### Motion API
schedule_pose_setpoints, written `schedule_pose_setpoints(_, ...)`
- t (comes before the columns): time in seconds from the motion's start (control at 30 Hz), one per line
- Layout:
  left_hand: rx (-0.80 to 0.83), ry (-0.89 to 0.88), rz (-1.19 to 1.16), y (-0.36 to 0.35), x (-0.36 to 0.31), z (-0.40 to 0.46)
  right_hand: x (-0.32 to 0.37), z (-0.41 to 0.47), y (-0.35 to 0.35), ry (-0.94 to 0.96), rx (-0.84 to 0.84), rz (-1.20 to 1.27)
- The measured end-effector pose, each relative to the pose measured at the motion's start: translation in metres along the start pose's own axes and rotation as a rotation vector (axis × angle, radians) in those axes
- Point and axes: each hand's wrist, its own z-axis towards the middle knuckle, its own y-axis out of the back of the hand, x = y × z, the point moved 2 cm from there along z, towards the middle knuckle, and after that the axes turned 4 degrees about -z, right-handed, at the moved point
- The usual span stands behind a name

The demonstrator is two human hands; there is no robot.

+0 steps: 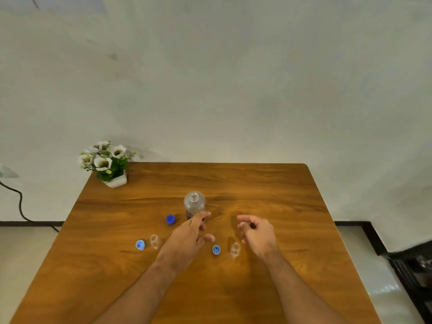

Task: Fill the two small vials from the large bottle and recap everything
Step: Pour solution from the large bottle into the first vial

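A large clear bottle (194,203) stands upright and uncapped in the middle of the wooden table (268,183). Its dark blue cap (171,219) lies to its left. Two small clear vials stand open: the left vial (155,241) with a light blue cap (140,244) beside it, the right vial (234,249) with a second light blue cap (216,249) to its left. My left hand (189,235) hovers just in front of the bottle, fingers spread, holding nothing. My right hand (256,232) hangs above the right vial, fingers loosely curled and empty.
A white pot of artificial white flowers (107,163) stands at the table's far left corner. A pale wall rises behind the table. A black cable (21,206) runs down the wall at left. Dark furniture (411,272) stands on the floor at right.
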Motion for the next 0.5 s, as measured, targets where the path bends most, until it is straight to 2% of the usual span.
schedule_pose_setpoints(0.1, -0.103, 0.005, 0.029, 0.02, -0.002, -0.005, 0.03, 0.004, -0.013, 0.078, 0.036, -0.064)
schedule_pose_setpoints(0.27, -0.331, 0.113, -0.01, 0.04, 0.021, -0.021, 0.062, 0.007, -0.05, 0.122, 0.061, -0.062)
schedule_pose_setpoints(0.4, -0.249, 0.31, 0.032, 0.04, 0.06, -0.04, 0.065, 0.008, -0.076, 0.11, 0.093, -0.082)
schedule_pose_setpoints(0.5, -0.225, 0.421, -0.027, 0.035, 0.088, -0.05, 0.061, 0.012, -0.09, 0.095, 0.11, -0.063)
